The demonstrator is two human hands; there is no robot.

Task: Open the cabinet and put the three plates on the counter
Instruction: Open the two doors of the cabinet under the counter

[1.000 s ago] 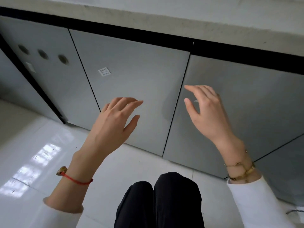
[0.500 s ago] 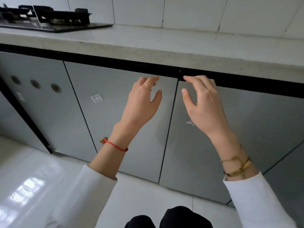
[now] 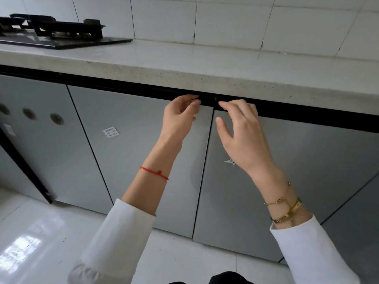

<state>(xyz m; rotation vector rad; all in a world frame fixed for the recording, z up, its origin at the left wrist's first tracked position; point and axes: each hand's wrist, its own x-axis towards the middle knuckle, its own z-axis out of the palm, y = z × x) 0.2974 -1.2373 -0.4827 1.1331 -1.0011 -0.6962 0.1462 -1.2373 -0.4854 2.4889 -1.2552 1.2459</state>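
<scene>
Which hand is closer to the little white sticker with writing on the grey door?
The left hand. It grips the top edge of the grey cabinet door bearing the small white rectangular sticker, just right of it. The right hand is farther right, on the neighbouring door.

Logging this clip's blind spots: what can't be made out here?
- Plates: not in view, head view; both doors appear closed.
- Fingertips of left hand and right hand: lost in the black strip, grip unclear.
- Door label: too small to read.
- Stove: cut by left edge.

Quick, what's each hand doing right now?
Left hand: fingers hooked over the left cabinet door top edge.
Right hand: fingers curled at the right cabinet door top edge.
</scene>
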